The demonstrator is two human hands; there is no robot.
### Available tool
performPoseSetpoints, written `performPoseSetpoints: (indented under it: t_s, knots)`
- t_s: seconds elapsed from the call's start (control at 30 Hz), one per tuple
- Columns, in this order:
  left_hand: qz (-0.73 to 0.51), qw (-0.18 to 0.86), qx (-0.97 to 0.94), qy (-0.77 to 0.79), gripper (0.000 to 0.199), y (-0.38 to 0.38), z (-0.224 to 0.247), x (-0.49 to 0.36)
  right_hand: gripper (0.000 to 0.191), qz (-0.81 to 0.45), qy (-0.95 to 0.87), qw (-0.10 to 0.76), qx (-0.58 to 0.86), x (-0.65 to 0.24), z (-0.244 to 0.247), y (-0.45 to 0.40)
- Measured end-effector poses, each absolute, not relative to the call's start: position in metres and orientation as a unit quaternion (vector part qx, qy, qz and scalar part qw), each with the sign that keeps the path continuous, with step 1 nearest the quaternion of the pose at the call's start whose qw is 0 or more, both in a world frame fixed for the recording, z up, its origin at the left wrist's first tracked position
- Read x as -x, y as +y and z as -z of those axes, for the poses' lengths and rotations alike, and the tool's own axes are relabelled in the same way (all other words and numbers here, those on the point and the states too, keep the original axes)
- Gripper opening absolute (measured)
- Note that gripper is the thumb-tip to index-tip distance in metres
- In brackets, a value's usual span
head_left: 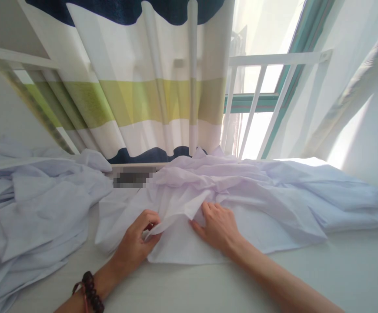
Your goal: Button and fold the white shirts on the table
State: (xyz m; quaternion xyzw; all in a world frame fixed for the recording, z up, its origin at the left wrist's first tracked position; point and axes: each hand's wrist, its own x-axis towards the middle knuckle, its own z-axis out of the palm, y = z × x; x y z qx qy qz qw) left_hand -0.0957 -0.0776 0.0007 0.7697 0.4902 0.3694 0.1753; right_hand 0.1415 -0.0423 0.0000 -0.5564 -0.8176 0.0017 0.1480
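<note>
A large white cloth [267, 195] lies wrinkled across the middle and right of the pale surface, its near edge fairly flat. My left hand [141, 237], with a dark bead bracelet at the wrist, pinches a raised fold of this cloth between thumb and fingers. To its right, my right hand [216, 224] rests on the same cloth, its fingers curled against a ridge of fabric and its thumb pointing left. Whether those fingertips grip any fabric is hard to make out.
A heap of white cloth [45, 200] covers the left side of the pale surface [355, 269]. Behind stand a striped curtain [162, 100], a white railing [257, 87] and a green-framed window [250, 103]. A blurred dark patch lies between the cloths.
</note>
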Motion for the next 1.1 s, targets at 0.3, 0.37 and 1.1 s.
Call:
performPoseSetpoints:
  t_s: [0.3,0.37,1.1]
  knots:
    - [-0.376,0.193,-0.754,0.502,0.011,-0.048,-0.003,0.084,0.038,-0.018,-0.812,0.181,0.555,-0.145,-0.003,-0.041]
    - [-0.362,0.226,-0.766,0.481,0.011,-0.049,-0.002,0.082,0.051,-0.047,-0.797,0.156,0.581,-0.139,-0.007,-0.037]
    - [-0.37,0.173,-0.766,0.496,0.02,-0.072,0.008,0.122,0.016,0.031,-0.885,0.234,0.401,-0.231,-0.006,-0.077]
